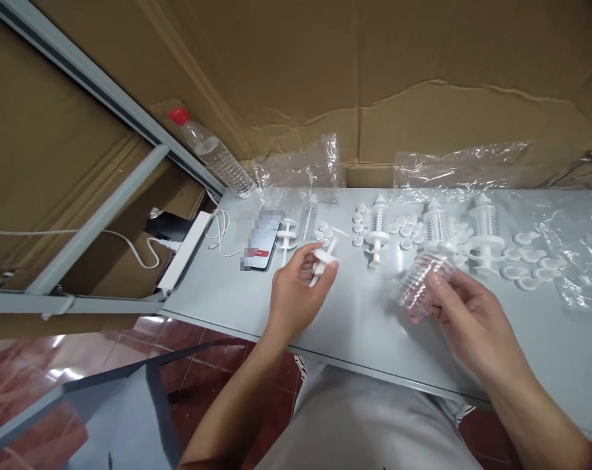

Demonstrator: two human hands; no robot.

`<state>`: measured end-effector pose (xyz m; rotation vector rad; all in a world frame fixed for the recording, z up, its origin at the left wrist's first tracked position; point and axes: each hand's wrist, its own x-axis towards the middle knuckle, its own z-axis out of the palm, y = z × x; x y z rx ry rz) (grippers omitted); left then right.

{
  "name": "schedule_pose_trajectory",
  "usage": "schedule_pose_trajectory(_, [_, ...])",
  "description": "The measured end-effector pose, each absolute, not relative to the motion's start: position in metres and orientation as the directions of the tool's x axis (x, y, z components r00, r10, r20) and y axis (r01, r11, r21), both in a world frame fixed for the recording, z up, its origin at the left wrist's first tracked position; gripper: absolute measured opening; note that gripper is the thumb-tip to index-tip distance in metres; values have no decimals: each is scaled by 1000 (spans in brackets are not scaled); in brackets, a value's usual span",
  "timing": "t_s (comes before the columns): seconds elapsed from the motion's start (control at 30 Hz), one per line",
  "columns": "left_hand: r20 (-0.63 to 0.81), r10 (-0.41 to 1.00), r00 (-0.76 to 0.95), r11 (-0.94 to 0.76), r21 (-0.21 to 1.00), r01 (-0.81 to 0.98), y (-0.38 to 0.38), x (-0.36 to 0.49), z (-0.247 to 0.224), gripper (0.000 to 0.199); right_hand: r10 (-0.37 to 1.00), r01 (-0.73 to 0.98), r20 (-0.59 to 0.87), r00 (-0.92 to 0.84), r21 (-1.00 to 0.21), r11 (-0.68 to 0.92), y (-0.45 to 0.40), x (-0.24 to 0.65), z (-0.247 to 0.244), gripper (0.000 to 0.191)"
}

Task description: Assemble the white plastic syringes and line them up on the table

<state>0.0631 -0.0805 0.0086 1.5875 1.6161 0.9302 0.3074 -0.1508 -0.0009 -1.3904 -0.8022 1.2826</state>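
My left hand point(303, 284) pinches a white plastic plunger point(326, 256) with a disc and a thin rod, above the table. In my right hand point(465, 310), a clear ribbed plastic cylinder point(420, 281) is tilted and slightly blurred; its far end points left. Behind my hands stand assembled clear ribbed cylinders with white plungers: one assembled piece point(376, 225) between the hands and others beyond the right hand, such as the far-right piece point(485, 228). Another clear cylinder point(308, 219) and a white plunger point(286, 234) lie beyond my left hand.
Small white discs point(525, 267) lie in groups along the table point(359, 326). Clear plastic bags point(476, 171) rest at the back against cardboard. To the left are a phone point(264, 241), a bottle with red cap point(217, 153), a power strip point(184, 253) and a white cable point(220, 232).
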Motion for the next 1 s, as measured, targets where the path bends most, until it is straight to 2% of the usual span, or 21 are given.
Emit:
schedule_pose_trajectory(0.1, [90,995,-50,-32,728,685,-55,77,11,38,954,-33,-288,78,-958,-287,-150,304,5,38])
schedule_pose_trajectory(0.2, [73,997,-31,-19,606,796,-33,89,16,33,948,59,-320,1,-946,-319,-149,303,7,40])
schedule_pose_trajectory(0.4, [30,999,27,-37,469,882,-1,100,25,35,927,149,-358,-111,-928,-341,-148,307,-1,49])
schedule_pose_trajectory(0.6, [6,995,97,-93,331,939,16,111,29,40,942,252,-327,-75,-920,-299,-145,315,4,60])
schedule_pose_trajectory(0.7, [2,997,78,-74,340,938,4,113,26,41,962,330,-271,-19,-910,-250,-132,326,18,62])
schedule_pose_trajectory(0.87, [59,996,61,-82,470,879,-42,106,14,37,989,563,-75,129,-815,-135,-74,332,47,60])
schedule_pose_trajectory(0.93, [65,996,56,-81,506,859,-59,102,8,36,989,640,-68,134,-756,-139,-42,323,56,61])
schedule_pose_trajectory(1.0, [55,998,44,-66,523,850,-70,97,2,39,987,702,-127,97,-695,-158,-11,309,60,62])
